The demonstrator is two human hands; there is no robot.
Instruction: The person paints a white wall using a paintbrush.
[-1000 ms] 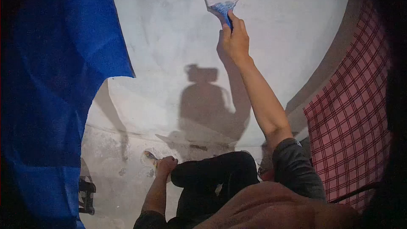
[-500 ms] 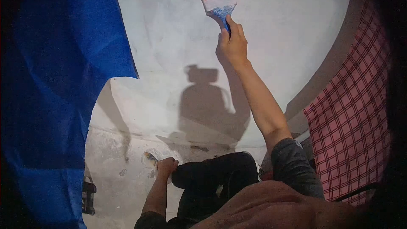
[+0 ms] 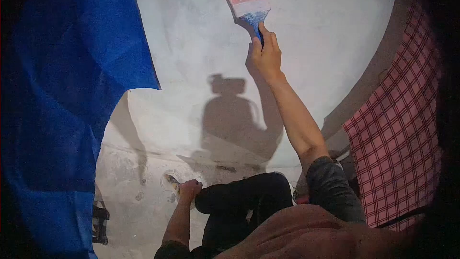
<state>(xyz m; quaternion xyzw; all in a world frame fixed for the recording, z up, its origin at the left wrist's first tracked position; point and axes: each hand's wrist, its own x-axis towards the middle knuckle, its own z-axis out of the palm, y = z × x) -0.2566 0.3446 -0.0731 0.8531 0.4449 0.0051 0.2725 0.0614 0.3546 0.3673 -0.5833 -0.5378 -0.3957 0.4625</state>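
Observation:
My right hand (image 3: 267, 60) is closed round the blue handle of a wide paintbrush (image 3: 252, 8) with pink bristles and a white band. The brush lies against the pale wall (image 3: 316, 43), bristles pointing up and a narrow shadow along its left side. Low down by my knee, my left hand (image 3: 190, 189) is closed on a small brush-like tool (image 3: 172, 180) with a yellowish end and a dark middle. That tool overlaps a roundish whitish patch on the grey floor (image 3: 124, 211); its grip is hidden in my fingers.
A blue sheet (image 3: 62, 105) hangs along the left side. On the right hangs a red checked cloth (image 3: 393, 158). A dark object (image 3: 99, 223) stands on the floor at lower left. My bent leg (image 3: 244, 192) is close to the wall's foot.
My right hand and the wide paintbrush have shifted slightly down and right along the wall. My left hand has barely moved, still closed on the small tool.

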